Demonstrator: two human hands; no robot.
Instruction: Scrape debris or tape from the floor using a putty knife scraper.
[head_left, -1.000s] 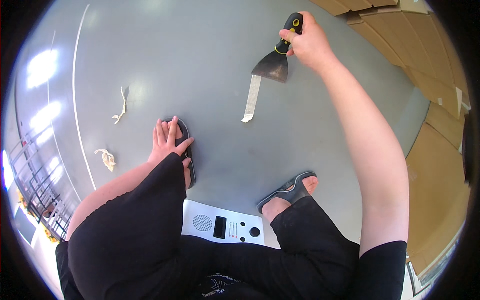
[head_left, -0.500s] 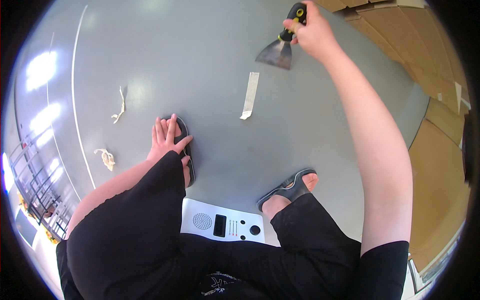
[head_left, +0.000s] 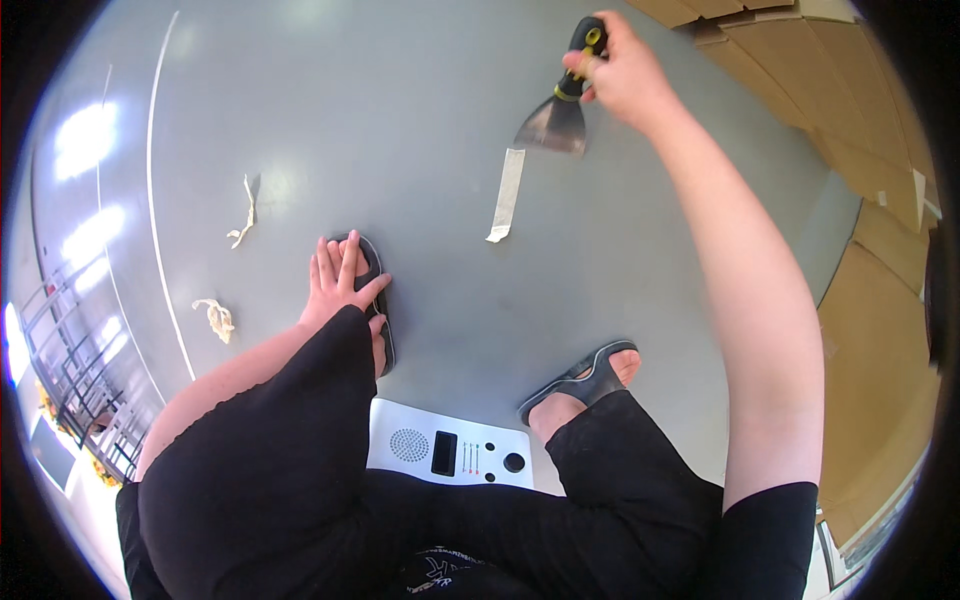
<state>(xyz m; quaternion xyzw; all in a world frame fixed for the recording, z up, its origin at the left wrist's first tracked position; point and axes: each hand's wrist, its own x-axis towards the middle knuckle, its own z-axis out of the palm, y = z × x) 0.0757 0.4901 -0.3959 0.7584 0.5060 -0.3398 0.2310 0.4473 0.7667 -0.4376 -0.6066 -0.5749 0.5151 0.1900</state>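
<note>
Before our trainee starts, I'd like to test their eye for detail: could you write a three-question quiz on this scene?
1. How many crumpled pale scraps lie on the floor to the left of the left hand?
2. True or false: the left hand is gripping a tool.
3. Fill in the blank: the right hand grips a ____ with a black-and-yellow handle, its blade near the far end of the flat pale strip.

Key:
1. Two.
2. False; it lies over the left sandal, fingers spread.
3. Scraper.
</note>
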